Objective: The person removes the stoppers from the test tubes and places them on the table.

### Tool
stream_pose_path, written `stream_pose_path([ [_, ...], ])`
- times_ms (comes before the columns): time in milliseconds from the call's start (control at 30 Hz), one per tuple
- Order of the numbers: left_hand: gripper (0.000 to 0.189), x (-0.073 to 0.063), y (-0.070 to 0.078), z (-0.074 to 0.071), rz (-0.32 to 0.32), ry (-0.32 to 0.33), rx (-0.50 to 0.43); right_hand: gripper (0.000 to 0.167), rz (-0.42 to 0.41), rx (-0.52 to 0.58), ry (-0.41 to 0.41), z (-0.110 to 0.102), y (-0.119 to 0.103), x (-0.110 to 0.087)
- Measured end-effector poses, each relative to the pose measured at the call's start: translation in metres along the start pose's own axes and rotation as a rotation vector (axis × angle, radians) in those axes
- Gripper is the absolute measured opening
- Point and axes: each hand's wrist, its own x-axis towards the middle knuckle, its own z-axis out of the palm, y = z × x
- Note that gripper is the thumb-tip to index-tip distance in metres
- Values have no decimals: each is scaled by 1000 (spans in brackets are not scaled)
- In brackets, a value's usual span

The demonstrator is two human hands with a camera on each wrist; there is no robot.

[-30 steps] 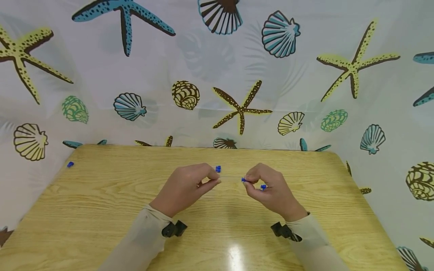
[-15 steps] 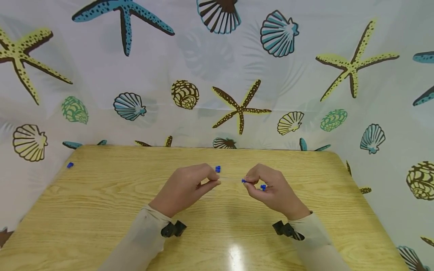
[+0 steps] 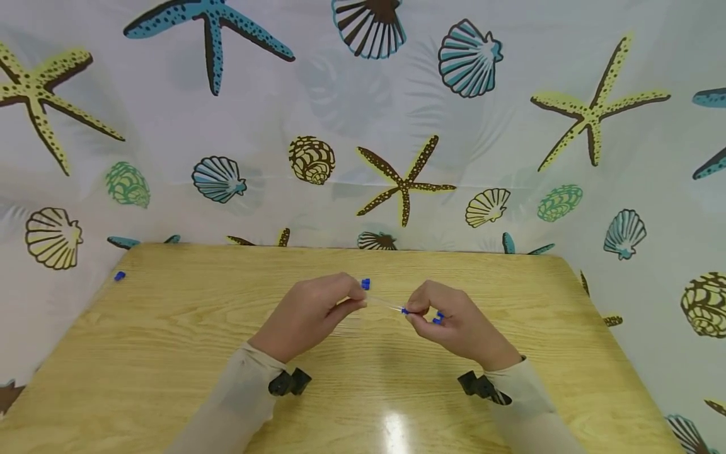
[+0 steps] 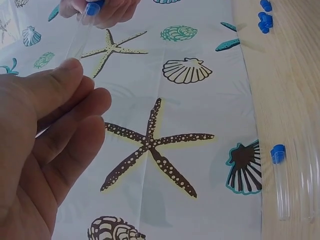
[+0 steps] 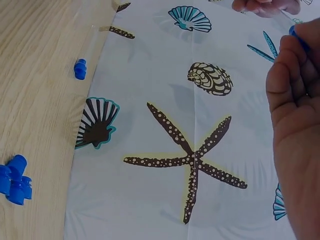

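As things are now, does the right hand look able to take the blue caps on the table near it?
Probably not yet: the right hand has clear access to those blue caps, but it pinches another blue cap.

Left hand [image 4: 54, 132] pinching clear tube [image 4: 81, 36], blue cap [image 4: 93, 7]

Smooth clr tube [image 4: 81, 37], plastic cap [image 4: 93, 8], glossy wood tbl [image 3: 198, 309]

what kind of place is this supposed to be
Likely an indoor tabletop recording setup: a wood-grain table, a shell-and-starfish cloth hung around its back and sides, and a small black device on each wrist.
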Motion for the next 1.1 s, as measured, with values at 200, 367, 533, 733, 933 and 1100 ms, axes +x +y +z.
stream_pose_path([
  [200,14,0,0,0,-18,-50,-6,21,17,4,11,-1,0,-1],
  [367,11,-1,3,0,-74,-36,1,13,-41,-52,109,5,1,0],
  [533,10,-1,3,1,-72,-14,5,18,-56,-73,148,8,1,0],
  [733,15,-1,-1,0,-19,-36,-18,17,3,13,24,4,1,-2],
  [933,13,-1,0,1,-28,-39,-11,6,13,-26,58,1,3,-3],
  [1100,10,-1,2,3,-64,-8,8,17,-12,-91,140,3,6,-2],
])
